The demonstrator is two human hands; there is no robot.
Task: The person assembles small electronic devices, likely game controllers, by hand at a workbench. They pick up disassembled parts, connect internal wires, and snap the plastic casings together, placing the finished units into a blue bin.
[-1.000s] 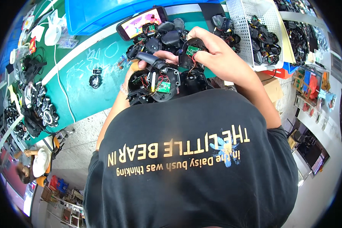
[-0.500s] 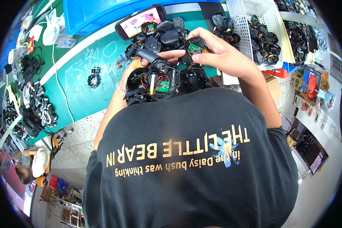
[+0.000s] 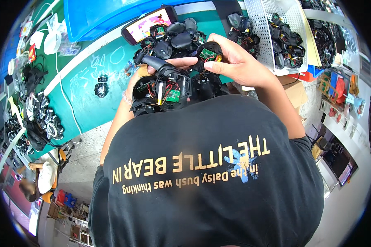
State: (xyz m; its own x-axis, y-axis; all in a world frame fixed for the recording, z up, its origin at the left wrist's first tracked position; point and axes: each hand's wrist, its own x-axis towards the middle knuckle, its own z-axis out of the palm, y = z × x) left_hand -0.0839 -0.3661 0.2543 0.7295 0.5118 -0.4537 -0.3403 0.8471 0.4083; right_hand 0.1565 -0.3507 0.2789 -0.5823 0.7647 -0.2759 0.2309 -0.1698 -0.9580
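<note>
A round black plastic housing [image 3: 202, 57] with a green circuit board [image 3: 207, 54] inside is pinched by my right hand [image 3: 239, 64], thumb on its near edge and fingers round the far side. From the left, a straight finger of my left hand [image 3: 181, 62] reaches the same housing and steadies its side; the rest of that hand is partly hidden behind other parts. Close to my chest are more open black housings [image 3: 152, 92] with red wires, a white stick-like part and a green board [image 3: 172, 95]. Beyond my fingers lies a heap of similar black parts [image 3: 181, 41].
A phone [image 3: 149, 25] showing a bright picture leans behind the heap. A blue bin [image 3: 107, 16] stands at the back, a white perforated basket [image 3: 259, 33] of black assemblies at the right. One small black part [image 3: 101, 88] lies on the green mat [image 3: 84, 105]. A person [image 3: 45, 175] sits lower left.
The whole view has shifted slightly. My right hand and the housing have moved a little left and toward me, and its board is turned slightly. Both hands keep their hold.
</note>
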